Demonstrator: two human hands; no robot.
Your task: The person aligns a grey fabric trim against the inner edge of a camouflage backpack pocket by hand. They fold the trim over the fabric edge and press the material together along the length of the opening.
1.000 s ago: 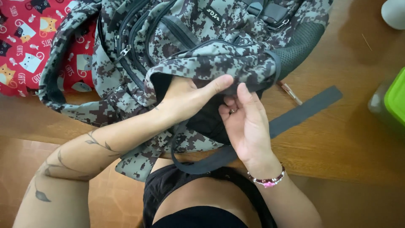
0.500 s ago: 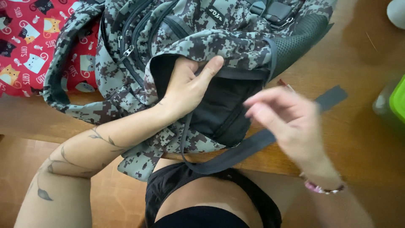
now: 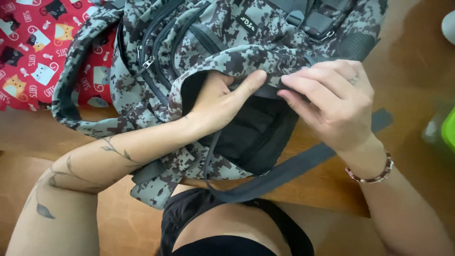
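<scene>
Surface: wooden table (image 3: pixel 407 71), with a red cat-print cloth (image 3: pixel 28 57) at the far left.
Backpack: camouflage backpack (image 3: pixel 208 42) lies on the table, its near pocket open toward the person, black lining (image 3: pixel 258 135) showing.
Left hand: left hand (image 3: pixel 220 97) grips the pocket's rim, thumb inside, fingers stretched along the edge.
Right hand: right hand (image 3: pixel 332 102) pinches the same rim from the right, fingers curled over it.
Strap: 1 grey strap (image 3: pixel 303 163) trails across the table edge below the pocket.
</scene>
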